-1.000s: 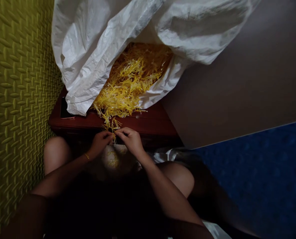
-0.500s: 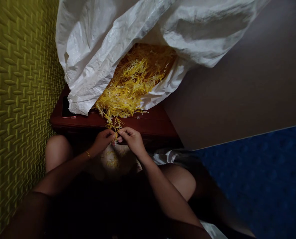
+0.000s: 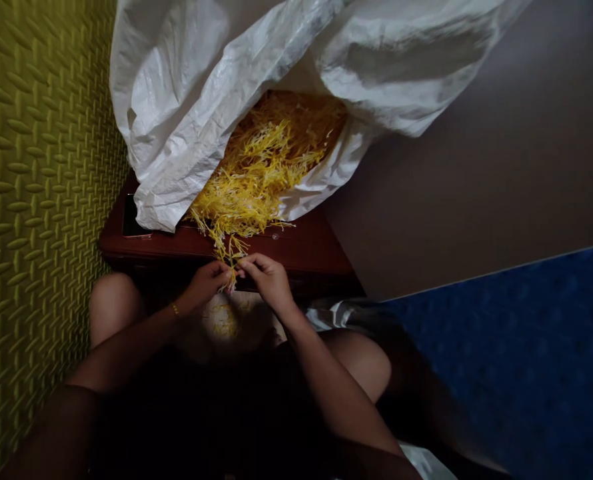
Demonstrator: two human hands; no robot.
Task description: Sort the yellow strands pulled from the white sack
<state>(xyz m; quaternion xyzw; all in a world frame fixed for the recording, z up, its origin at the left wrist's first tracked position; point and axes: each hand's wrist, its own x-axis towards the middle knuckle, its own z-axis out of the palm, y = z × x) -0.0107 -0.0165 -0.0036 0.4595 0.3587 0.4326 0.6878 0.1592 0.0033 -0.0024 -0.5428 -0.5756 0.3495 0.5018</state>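
Note:
A large heap of thin, branching yellow strands with white tips (image 3: 256, 180) spills from a white woven sack (image 3: 186, 120) onto a dark red case (image 3: 306, 243). At the heap's front end, my left hand (image 3: 210, 283) pinches a small cluster of the yellow strands (image 3: 231, 273). My right hand (image 3: 269, 280) meets it from the other side, thumb and forefinger closed on the same cluster. The strands' lower ends hang just below my fingertips. Exactly which strand each hand grips is too small to tell.
Beside the sack, a dark phone (image 3: 135, 217) lies on the case's left end. A yellow-green textured wall (image 3: 41, 180) rises close on the left, a plain grey-brown panel (image 3: 451, 187) on the right. Scattered yellow bits (image 3: 224, 323) lie on the floor between my knees; blue flooring (image 3: 526, 347) spreads at right.
The right hand's fingertips have shifted very slightly at the cluster. Both hands stay pinched on it, and the view has moved a touch; the heap and sack look the same.

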